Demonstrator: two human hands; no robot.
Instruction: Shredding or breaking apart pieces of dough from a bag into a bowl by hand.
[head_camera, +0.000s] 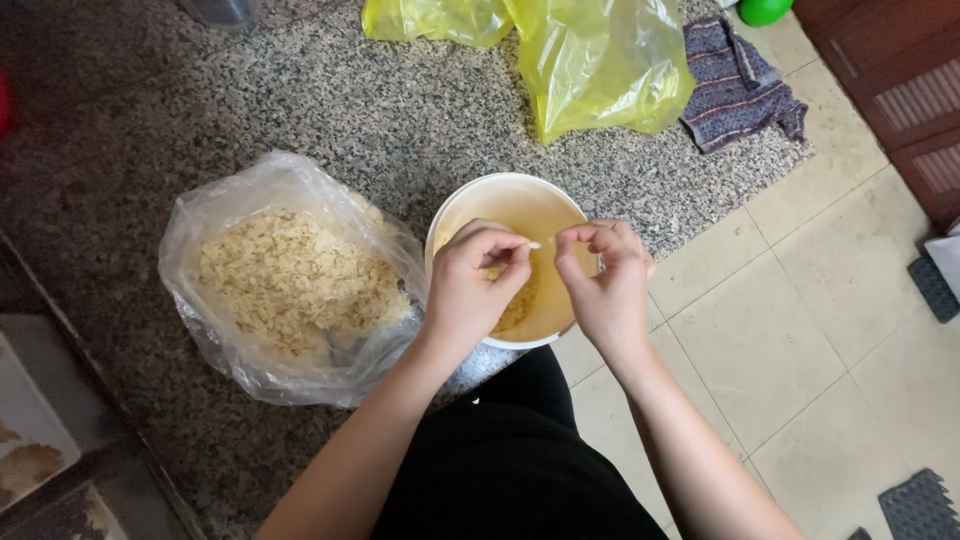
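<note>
Head view, looking down at a speckled granite counter with a tiled floor to the right.

Left hand hovers over the bowl, fingers curled in, thumb and forefinger pinched on a tiny pale bit. Right hand is just beside it, also curled, thumb and forefinger pinched close to the same bit; cannot tell whether the right fingertips actually touch it. The two hands almost meet above the middle of the bowl.

The bowl is round, white rim, yellowish inside, sitting at the counter edge right in front of the person. Some pale yellow pieces lie in its bottom, mostly hidden under the hands.

Just left of the bowl, touching or nearly touching it, a clear plastic bag lies open, full of small beige pieces; too small to tell what kind.

Further back on the counter, a crumpled yellow plastic bag. To its right, a dark striped cloth lies at the counter corner. A green round thing shows at the top edge, cut off.

Person wears black clothing, forearms bare.
</note>
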